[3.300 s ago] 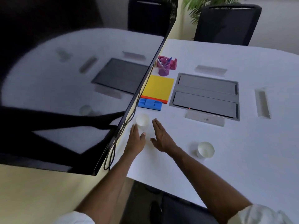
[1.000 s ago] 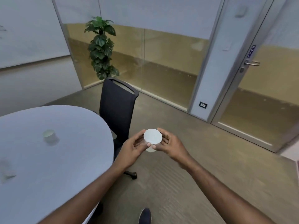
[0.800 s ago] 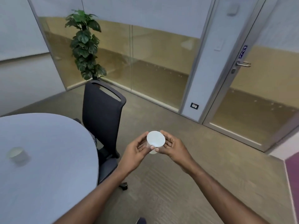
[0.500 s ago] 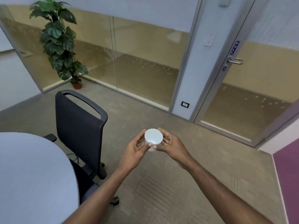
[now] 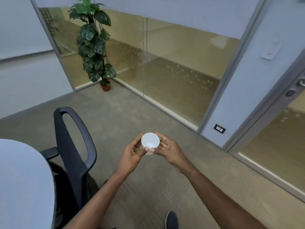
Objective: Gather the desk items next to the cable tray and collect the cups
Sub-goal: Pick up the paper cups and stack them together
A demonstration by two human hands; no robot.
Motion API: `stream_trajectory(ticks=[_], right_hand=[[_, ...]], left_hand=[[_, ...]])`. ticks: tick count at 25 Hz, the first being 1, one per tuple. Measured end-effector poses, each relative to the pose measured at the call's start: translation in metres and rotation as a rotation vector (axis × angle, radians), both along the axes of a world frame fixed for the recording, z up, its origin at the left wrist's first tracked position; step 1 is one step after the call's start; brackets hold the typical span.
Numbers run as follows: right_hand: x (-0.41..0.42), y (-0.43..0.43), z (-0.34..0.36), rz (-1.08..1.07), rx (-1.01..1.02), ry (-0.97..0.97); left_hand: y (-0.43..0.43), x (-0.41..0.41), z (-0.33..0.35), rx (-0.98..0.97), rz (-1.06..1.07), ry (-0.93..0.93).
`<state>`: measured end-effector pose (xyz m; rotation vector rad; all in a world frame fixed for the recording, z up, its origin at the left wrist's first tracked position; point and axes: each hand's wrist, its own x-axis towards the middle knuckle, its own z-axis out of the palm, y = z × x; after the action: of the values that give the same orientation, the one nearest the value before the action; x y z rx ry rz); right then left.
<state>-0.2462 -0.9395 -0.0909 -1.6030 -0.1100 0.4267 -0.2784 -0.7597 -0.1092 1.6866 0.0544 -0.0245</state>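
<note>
Both hands are holding a white cup [image 5: 150, 142] in the air just beyond the black chair [image 5: 72, 146], out over the floor, with the table [image 5: 21, 179] lying on the chair's other side. The left hand [image 5: 132, 153] is curling its fingers round the cup's chair-facing wall, and the right hand [image 5: 168, 147] is pinching the wall facing away from the chair, fingers lightly bent. The step seems to be carrying the collected cup; doing it well probably means staying upright, squeezing gently so the wall is not buckling, and steering clear of the chair
</note>
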Motion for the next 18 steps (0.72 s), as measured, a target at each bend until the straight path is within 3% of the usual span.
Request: stream_trajectory(ticks=[9,18], right_hand=[[0.209,0.032,0.008,0.325,-0.015,-0.047],[0.396,0.151,0.004,0.489,-0.124,-0.105]], left_hand=[[0.005,0.146,0.014,-0.007,0.351,-0.019],[0.098,0.321,-0.009,-0.166,0.602,-0.009]])
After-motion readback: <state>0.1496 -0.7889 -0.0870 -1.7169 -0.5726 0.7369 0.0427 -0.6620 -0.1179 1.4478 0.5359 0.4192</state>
